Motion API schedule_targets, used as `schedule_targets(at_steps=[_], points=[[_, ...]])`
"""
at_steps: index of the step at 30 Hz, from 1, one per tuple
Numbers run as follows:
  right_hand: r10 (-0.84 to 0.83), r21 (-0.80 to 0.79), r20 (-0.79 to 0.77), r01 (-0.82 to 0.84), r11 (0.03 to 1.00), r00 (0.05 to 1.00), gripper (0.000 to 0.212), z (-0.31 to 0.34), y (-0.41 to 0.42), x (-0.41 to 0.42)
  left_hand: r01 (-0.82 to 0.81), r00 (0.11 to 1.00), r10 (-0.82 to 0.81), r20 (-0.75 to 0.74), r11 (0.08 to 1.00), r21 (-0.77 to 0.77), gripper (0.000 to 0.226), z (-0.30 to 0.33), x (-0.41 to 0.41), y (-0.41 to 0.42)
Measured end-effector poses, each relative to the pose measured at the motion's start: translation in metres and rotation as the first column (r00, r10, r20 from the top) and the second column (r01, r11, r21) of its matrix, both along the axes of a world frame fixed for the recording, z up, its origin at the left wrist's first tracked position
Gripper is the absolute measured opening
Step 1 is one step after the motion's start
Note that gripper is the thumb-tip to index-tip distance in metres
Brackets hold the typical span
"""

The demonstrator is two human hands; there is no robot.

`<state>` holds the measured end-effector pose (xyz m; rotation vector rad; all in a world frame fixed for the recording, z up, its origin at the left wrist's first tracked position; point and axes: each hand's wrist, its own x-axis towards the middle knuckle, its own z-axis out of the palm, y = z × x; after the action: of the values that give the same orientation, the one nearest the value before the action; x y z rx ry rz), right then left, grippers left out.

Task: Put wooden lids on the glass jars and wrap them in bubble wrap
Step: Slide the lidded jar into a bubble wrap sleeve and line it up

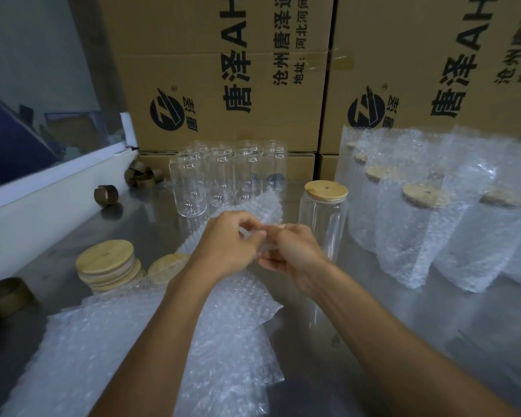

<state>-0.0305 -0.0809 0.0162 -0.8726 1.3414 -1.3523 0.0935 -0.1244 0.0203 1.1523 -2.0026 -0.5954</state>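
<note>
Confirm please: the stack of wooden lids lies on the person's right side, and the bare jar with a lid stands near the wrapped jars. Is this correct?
Not quite. The head view shows the stack of wooden lids on the person's left side. The bare jar with a lid does stand near the wrapped jars.

Head camera looks forward and down, close over the table (373, 341).

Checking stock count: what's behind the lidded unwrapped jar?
Behind the lidded jar stand cardboard boxes; open glass jars cluster to its left. The table strip directly behind it is hidden.
</note>
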Motion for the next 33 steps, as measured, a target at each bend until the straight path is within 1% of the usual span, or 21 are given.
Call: schedule_targets(at_steps=[2, 4, 6, 9, 11, 13, 14, 18, 21, 23, 25, 28, 31, 33], points=[[-0.001, 0.016, -0.022, 0.001, 1.0, 1.0, 0.018, -0.003, 0.001, -0.001, -0.008, 0.999, 0.007, 0.036, 0.999, 0.032, 0.014, -0.006, 0.001, -0.003], [0.001, 0.001, -0.022, -0.001, 1.0, 1.0, 0.023, -0.005, 0.0, -0.002, -0.017, 0.999, 0.015, 0.034, 0.998, 0.063, 0.021, -0.01, 0.001, -0.007], [0.015, -0.016, -0.019, -0.015, 1.0, 1.0, 0.019, -0.005, 0.001, -0.002, -0.043, 0.999, 0.044, -0.002, 0.993, 0.109, 0.027, -0.011, 0.0, -0.008], [0.024, -0.016, -0.082, -0.025, 1.0, 0.996, 0.014, -0.005, 0.002, -0.002, -0.088, 0.992, 0.1, -0.071, 0.984, 0.154, 0.034, -0.013, 0.0, -0.009], [0.022, -0.035, -0.122, -0.026, 0.999, 0.992, 0.01, -0.006, 0.001, -0.002, -0.086, 0.989, 0.106, -0.105, 0.98, 0.178, 0.027, -0.014, 0.0, -0.01], [0.002, -0.057, -0.14, -0.01, 0.998, 0.99, 0.01, -0.008, -0.001, -0.004, -0.067, 0.981, 0.102, -0.165, 0.976, 0.207, 0.013, -0.014, -0.001, -0.01], [-0.014, -0.066, -0.149, 0.004, 0.998, 0.989, 0.011, -0.009, -0.002, -0.005, -0.057, 0.976, 0.101, -0.195, 0.974, 0.22, 0.012, -0.014, -0.002, -0.01], [-0.071, -0.121, -0.184, 0.049, 0.991, 0.98, 0.009, -0.012, -0.003, -0.005, -0.023, 0.956, 0.1, -0.274, 0.962, 0.271, 0.016, -0.014, -0.004, -0.007], [-0.077, -0.178, -0.227, 0.036, 0.983, 0.971, 0.019, -0.013, -0.003, -0.005, -0.007, 0.929, 0.124, -0.349, 0.948, 0.318, 0.012, -0.013, -0.003, -0.004], [-0.072, -0.199, -0.219, 0.028, 0.98, 0.973, 0.018, -0.012, -0.003, -0.003, -0.009, 0.914, 0.152, -0.375, 0.934, 0.356, 0.014, -0.011, -0.002, -0.003], [-0.067, -0.207, -0.204, 0.023, 0.978, 0.977, 0.013, -0.01, -0.003, -0.002, -0.046, 0.904, 0.194, -0.381, 0.929, 0.366, 0.019, -0.01, -0.001, -0.003], [-0.064, -0.205, -0.249, 0.012, 0.979, 0.966, 0.017, -0.01, -0.004, -0.003, -0.103, 0.883, 0.251, -0.397, 0.928, 0.358, 0.026, -0.009, -0.002, -0.005], [-0.087, -0.213, -0.292, 0.024, 0.977, 0.952, 0.011, -0.01, -0.005, -0.004, -0.039, 0.873, 0.215, -0.437, 0.925, 0.377, 0.025, -0.005, -0.003, -0.003], [-0.107, -0.233, -0.276, 0.041, 0.972, 0.955, 0.009, -0.011, -0.005, -0.004, 0.011, 0.896, 0.151, -0.419, 0.933, 0.36, 0.027, -0.004, -0.005, -0.001]])
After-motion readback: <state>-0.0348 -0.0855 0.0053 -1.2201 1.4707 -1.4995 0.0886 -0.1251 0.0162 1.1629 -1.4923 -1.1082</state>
